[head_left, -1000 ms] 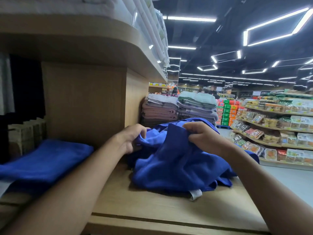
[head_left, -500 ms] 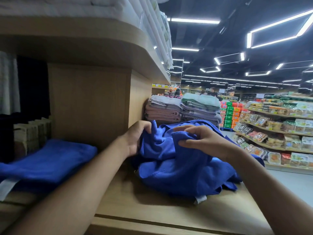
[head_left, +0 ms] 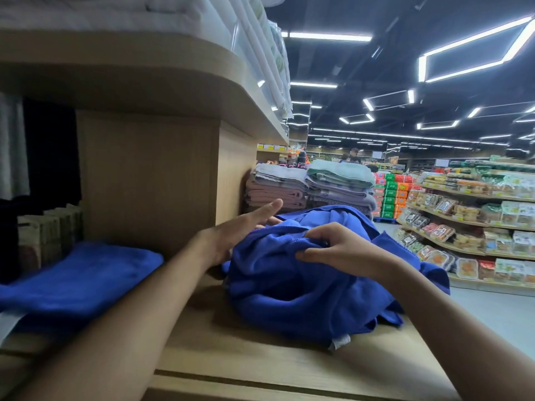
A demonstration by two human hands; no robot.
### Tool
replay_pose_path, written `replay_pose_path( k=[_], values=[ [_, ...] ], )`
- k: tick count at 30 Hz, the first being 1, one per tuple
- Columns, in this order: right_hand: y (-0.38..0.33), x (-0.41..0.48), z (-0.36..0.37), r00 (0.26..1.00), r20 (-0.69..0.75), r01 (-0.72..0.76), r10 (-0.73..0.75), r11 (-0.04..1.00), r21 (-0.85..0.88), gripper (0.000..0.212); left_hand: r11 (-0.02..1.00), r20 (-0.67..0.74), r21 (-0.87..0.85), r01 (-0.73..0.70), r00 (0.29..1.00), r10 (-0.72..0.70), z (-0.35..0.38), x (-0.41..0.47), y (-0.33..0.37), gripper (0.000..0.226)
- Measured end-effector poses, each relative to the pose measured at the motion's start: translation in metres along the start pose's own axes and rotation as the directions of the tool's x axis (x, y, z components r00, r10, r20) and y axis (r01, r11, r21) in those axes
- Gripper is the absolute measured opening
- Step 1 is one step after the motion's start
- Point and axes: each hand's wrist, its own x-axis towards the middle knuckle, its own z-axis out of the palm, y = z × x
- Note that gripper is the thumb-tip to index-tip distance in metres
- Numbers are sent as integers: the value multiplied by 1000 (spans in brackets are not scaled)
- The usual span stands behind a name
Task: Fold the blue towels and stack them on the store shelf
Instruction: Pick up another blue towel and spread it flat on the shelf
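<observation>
Left hand (head_left: pixel 240 231): open, fingers straight and spread, laid against the left flank of the crumpled blue towel (head_left: pixel 304 293); nothing gripped. Judged to be steadying the heap or feeling for an edge.
Right hand (head_left: pixel 344 251): fingers curled, pinching a stitched hem at the heap's crest; judged held so to draw one edge free for spreading.
Hands relative: apart, one on each side of the crest.
Towel position: bunched on the wooden shelf (head_left: pixel 237 363), right of the upright partition (head_left: pixel 150 180); far side appears to overhang the shelf's right end; white label (head_left: pixel 340 341) showing at the near bottom edge.
Folded blue towel (head_left: pixel 86 280): flat on the shelf at far left, well apart from the heap; judged the start of the stack.
Step in hand: finding corners; no fold yet made in this piece.
Risk: overhanging part liable to slip off if drawn rightward.
Surroundings: white linen (head_left: pixel 115 13) on the upper shelf; grey, pink and green towel stacks (head_left: pixel 312 186) behind.
</observation>
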Motion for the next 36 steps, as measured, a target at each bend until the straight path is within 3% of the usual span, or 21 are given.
replay_pose_path(
  k=[2, 4, 6, 8, 9, 13, 17, 20, 23, 25, 27, 28, 30, 32, 33, 34, 36],
  values=[
    [2, 2, 2, 999, -43, -10, 11, 1000, 19, 44, 952, -82, 254, -172, 977, 199, 5, 2, -2, 81],
    [3, 4, 2, 998, -60, -20, 22, 999, 38, 43, 810, -105, 505, -300, 910, 402, 8, 4, -5, 71],
    [4, 4, 2, 997, -64, -33, 37, 998, 56, 40, 715, -78, 611, -339, 873, 481, 6, 9, -9, 49],
    [4, 4, 0, 996, -73, -55, 60, 996, 72, 28, 695, -141, 645, -317, 845, 516, 4, 14, -10, 19],
    [4, 3, -1, 994, -86, -60, 65, 996, 62, 20, 718, -194, 625, -304, 832, 521, 4, 16, -10, 8],
    [-1, 0, -3, 990, -132, -48, 57, 997, 65, 8, 830, -348, 496, -253, 818, 457, 0, 20, -10, 12],
    [-6, -1, -2, 989, -126, -67, 74, 996, 62, 5, 744, -198, 663, -76, 942, 272, -3, 16, -16, 20],
    [-9, -3, -1, 994, -60, -85, 90, 994, 76, 12, 675, -165, 738, 2, 970, 177, -4, 16, -20, 17],
    [-10, -5, -4, 995, -28, -94, 97, 991, 94, 18, 832, -228, 552, -59, 949, 219, -4, 17, -16, 7],
    [-11, -5, -6, 993, -19, -116, 121, 982, 151, 23, 882, -361, 463, -93, 889, 283, -4, 19, -12, 8],
    [-13, -7, -8, 994, 8, -106, 109, 937, 333, 16, 925, -491, 350, -149, 811, 317, -1, 20, -8, 8],
    [-15, -9, -10, 997, 48, -82, 67, 870, 486, 12, 954, -529, 239, -181, 799, 285, 0, 19, -6, 6],
    [-22, -14, -15, 987, 125, -32, -100, 644, 764, 6, 976, -476, -26, -218, 861, 179, 6, 14, 0, 10],
    [-29, -16, -18, 963, 107, 25, -248, 475, 880, 11, 959, -341, -186, -214, 929, 141, 13, 10, 3, 22],
    [-30, -15, -17, 961, 74, 59, -266, 457, 888, 11, 953, -294, -214, -217, 944, 149, 17, 8, 5, 27],
    [-31, -14, -14, 971, 21, 102, -238, 493, 864, 10, 949, -260, -219, -227, 951, 167, 22, 6, 7, 30],
    [-28, -7, -6, 980, -157, 196, -121, 715, 671, 3, 946, -218, -198, -256, 953, 213, 29, 2, 11, 27]
  ],
)
